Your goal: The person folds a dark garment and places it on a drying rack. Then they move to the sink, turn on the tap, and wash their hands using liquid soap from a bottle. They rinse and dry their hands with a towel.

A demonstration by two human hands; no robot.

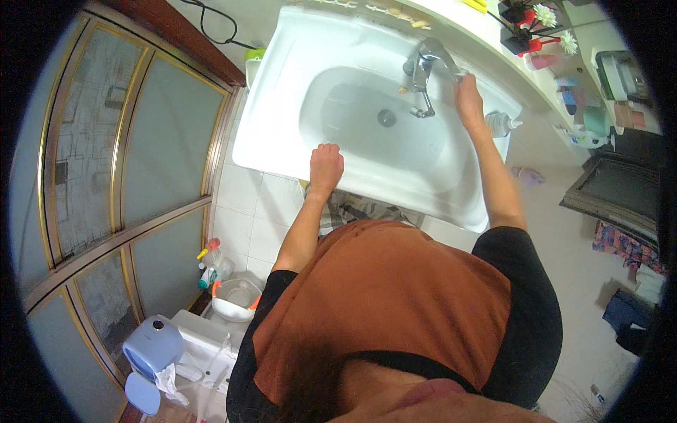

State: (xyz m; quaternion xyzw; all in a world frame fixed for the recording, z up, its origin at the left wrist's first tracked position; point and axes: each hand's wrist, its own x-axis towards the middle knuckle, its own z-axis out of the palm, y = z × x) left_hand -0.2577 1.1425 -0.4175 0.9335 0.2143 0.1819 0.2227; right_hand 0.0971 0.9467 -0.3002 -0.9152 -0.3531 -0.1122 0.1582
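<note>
A white ceramic washbasin lies before me, with some cloudy-looking water or shadow in its bowl and a round drain. On its far rim stands a chrome faucet with a jointed spout end over the bowl. My right hand is at the end of the faucet's curved lever, fingers closed around it; a small whitish patch shows at the fingertips. My left hand is curled over the basin's near rim, fingers bent; its palm is hidden and nothing shows in it.
A clear pump bottle stands at the basin's right end. Above runs a shelf with artificial flowers and toiletries. To the left are glazed door panels, a white bucket-like tub, bottles and a blue box.
</note>
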